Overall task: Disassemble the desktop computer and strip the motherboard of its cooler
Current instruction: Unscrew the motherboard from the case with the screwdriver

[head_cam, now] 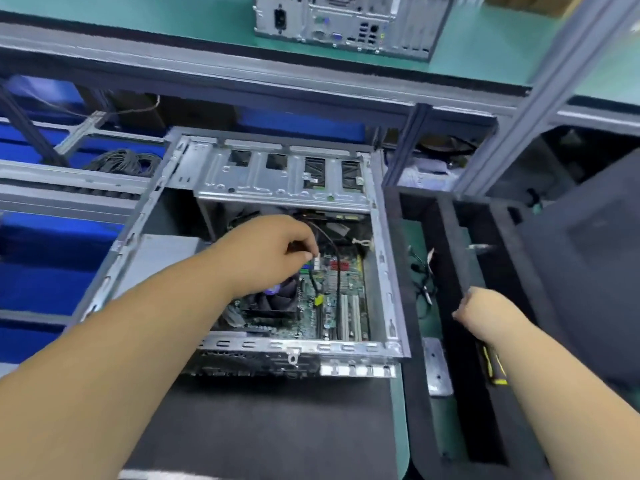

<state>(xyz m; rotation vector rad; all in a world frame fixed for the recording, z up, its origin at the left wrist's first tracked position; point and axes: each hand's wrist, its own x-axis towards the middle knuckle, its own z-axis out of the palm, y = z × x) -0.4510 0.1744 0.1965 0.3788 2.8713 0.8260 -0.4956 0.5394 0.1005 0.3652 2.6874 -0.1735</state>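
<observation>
Black foam is lining the tray (429,427) at the near right, where a metal plate (437,367) and loose cables (423,278) are lying, probably parts already taken out. The right hand (479,308) is hanging over it; whether its fingers are gripping anything I cannot tell. Further in, the open computer case (382,258) is lying on its side, so the motherboard (341,296) is facing up, with the cooler (277,299) sitting on it. The left hand (266,251) is pinching a white connector (316,258) there, seemingly to unplug its cable. Farthest, another computer (346,22) is standing on the shelf.
</observation>
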